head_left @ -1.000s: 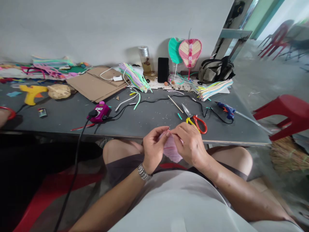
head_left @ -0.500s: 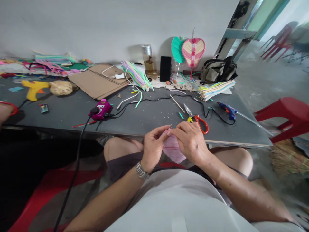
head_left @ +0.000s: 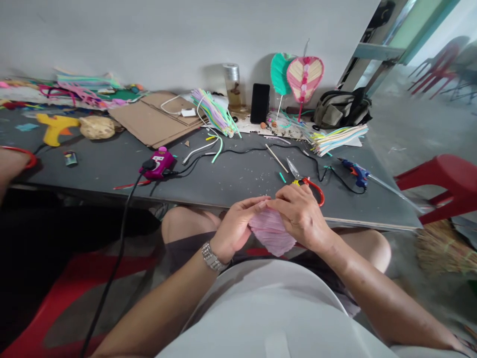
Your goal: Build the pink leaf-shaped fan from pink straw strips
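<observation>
A pink ribbed, leaf-shaped piece point(head_left: 274, 233) hangs between my two hands, above my lap and just in front of the table edge. My left hand point(head_left: 238, 223) grips its upper left edge between thumb and fingers. At its top, the fingertips of my right hand point(head_left: 301, 216) are pinched together against it, close to my left thumb; part of the piece is hidden behind that hand. Just beyond my right hand lie scissors point(head_left: 314, 190) with red-orange handles, their blades partly open. A short green scrap point(head_left: 282, 177) and a thin pale stick point(head_left: 276, 158) lie by the blades.
On the grey table point(head_left: 231, 174) are a blue glue gun point(head_left: 356, 173), a yellow glue gun point(head_left: 55, 128), a purple socket block point(head_left: 159, 164) with cables, pastel pipe-cleaner bundles point(head_left: 216, 114), cardboard point(head_left: 152, 119) and a phone point(head_left: 260, 103). Another person's arm point(head_left: 13, 166) shows at left.
The pink piece has tilted so more of its ribbed face shows. Both hands stay on it, with the left wrist slightly lower and further left. The view has shifted a little.
</observation>
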`<act>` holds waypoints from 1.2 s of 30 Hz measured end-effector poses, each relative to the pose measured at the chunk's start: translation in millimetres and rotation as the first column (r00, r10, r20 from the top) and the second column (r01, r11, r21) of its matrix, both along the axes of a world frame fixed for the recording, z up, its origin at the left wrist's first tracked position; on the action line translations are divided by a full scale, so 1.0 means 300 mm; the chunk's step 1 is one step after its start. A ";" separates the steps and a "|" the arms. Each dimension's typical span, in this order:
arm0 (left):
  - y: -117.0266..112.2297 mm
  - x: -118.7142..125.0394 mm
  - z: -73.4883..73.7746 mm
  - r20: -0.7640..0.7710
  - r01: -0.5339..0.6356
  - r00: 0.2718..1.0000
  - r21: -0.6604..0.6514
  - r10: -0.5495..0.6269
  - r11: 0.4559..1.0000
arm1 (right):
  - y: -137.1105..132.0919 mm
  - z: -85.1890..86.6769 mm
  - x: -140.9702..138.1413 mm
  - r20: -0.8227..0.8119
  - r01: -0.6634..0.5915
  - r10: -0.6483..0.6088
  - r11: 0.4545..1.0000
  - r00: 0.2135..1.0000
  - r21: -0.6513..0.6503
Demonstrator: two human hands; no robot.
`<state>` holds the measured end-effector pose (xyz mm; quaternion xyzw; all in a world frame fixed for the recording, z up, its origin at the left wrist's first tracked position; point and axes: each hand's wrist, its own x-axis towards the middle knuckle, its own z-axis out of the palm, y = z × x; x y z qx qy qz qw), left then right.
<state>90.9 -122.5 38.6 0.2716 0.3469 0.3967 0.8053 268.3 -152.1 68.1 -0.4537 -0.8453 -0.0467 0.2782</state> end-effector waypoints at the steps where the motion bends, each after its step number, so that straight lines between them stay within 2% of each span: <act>1: 0.001 -0.001 -0.002 0.006 -0.005 1.000 -0.008 0.005 1.000 | 0.002 0.000 0.001 0.001 -0.006 0.006 1.000 1.000 0.007; 7: 0.007 -0.008 -0.010 0.037 0.039 0.999 -0.023 -0.038 0.999 | 0.014 0.005 0.012 0.039 -0.059 0.057 0.996 0.998 0.065; 14: 0.015 -0.023 -0.014 0.099 0.143 0.985 -0.008 -0.142 0.990 | 0.006 0.019 0.016 0.182 -0.134 0.111 0.984 0.977 0.119; 18: 0.011 -0.025 0.005 0.024 0.079 0.997 0.022 -0.079 0.997 | -0.008 0.009 0.014 0.128 -0.139 0.120 0.979 0.984 0.152; 21: 0.008 -0.024 0.020 -0.056 0.007 0.998 0.126 0.000 0.992 | -0.018 -0.002 0.017 0.010 -0.072 0.072 0.985 0.997 0.159; 24: 0.006 -0.022 0.022 -0.101 -0.045 0.993 0.201 0.066 0.979 | -0.026 -0.007 0.020 -0.029 -0.019 0.024 0.986 0.999 0.163; 36: -0.006 -0.010 0.021 -0.132 -0.085 0.985 0.210 0.114 0.974 | -0.039 -0.037 0.022 -0.058 -0.001 0.007 0.994 0.998 0.108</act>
